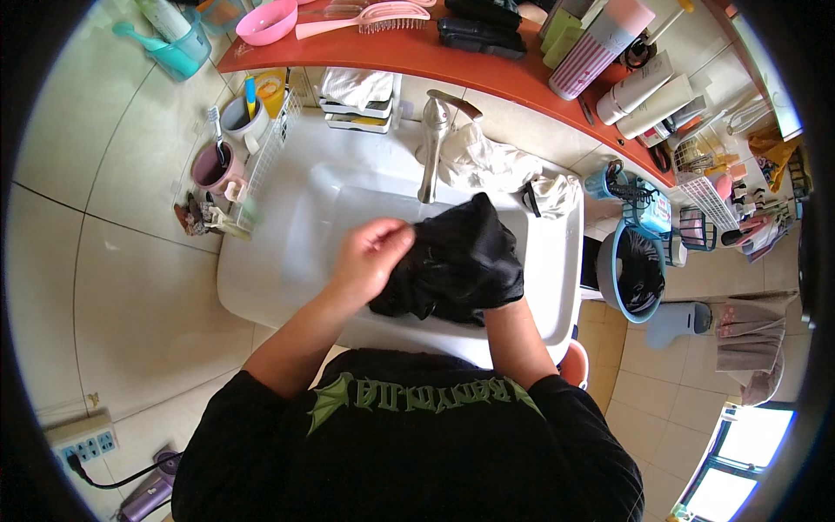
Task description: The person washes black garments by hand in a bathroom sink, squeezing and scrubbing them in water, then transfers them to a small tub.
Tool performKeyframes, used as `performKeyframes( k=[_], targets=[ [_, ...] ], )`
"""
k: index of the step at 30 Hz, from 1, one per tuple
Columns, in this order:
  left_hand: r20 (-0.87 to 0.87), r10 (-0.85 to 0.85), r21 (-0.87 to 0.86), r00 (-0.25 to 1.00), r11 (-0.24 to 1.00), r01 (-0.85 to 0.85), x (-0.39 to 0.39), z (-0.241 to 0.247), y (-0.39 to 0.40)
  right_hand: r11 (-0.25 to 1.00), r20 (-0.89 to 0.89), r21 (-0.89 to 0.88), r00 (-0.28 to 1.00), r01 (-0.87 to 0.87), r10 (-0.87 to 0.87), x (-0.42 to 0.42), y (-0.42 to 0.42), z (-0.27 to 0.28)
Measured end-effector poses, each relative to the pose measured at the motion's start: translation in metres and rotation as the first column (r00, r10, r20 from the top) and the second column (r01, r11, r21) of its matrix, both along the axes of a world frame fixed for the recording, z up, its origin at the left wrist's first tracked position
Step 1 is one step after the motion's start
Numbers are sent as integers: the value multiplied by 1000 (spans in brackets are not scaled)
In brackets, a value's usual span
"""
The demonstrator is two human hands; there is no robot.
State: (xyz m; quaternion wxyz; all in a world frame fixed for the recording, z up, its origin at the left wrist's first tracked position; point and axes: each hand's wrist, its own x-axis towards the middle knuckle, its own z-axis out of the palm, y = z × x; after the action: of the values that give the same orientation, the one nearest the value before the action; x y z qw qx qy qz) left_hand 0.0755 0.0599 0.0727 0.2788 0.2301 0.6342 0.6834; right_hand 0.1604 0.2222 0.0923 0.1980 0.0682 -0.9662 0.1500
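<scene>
A bunched black cloth (456, 261) hangs over the front part of the white washbasin (554, 261). My right wrist (505, 320) goes in under the cloth, which covers the hand and fingers. At the cloth's left edge is my left hand (372, 254), its fingers curled and the thumb bent toward them. Whether it pinches a bit of the cloth is unclear. Behind the cloth stands a metal faucet (434, 143), its spout over the bowl; I see no stream running. Wet white cloth (489, 160) lies heaped on the rim right of the faucet.
A red shelf (391, 55) with a pink hairbrush (372, 18) and bottles runs behind the basin. Mugs (218, 166) line the left wall near a wire rack (277, 143). On the right is a blue bin (613, 274). A plugged-in hair dryer (150, 489) hangs lower left.
</scene>
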Motion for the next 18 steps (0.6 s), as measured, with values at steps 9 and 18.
performKeyframes(
  k=[9, 18],
  targets=[
    [631, -86, 424, 771, 870, -251, -19, -6, -2, 617, 127, -784, 957, -64, 261, 12, 10, -64],
    [-56, 174, 13, 983, 985, -174, -4, -25, 2, 809, -94, -586, 995, -44, -14, 18, 2, -54]
  ],
)
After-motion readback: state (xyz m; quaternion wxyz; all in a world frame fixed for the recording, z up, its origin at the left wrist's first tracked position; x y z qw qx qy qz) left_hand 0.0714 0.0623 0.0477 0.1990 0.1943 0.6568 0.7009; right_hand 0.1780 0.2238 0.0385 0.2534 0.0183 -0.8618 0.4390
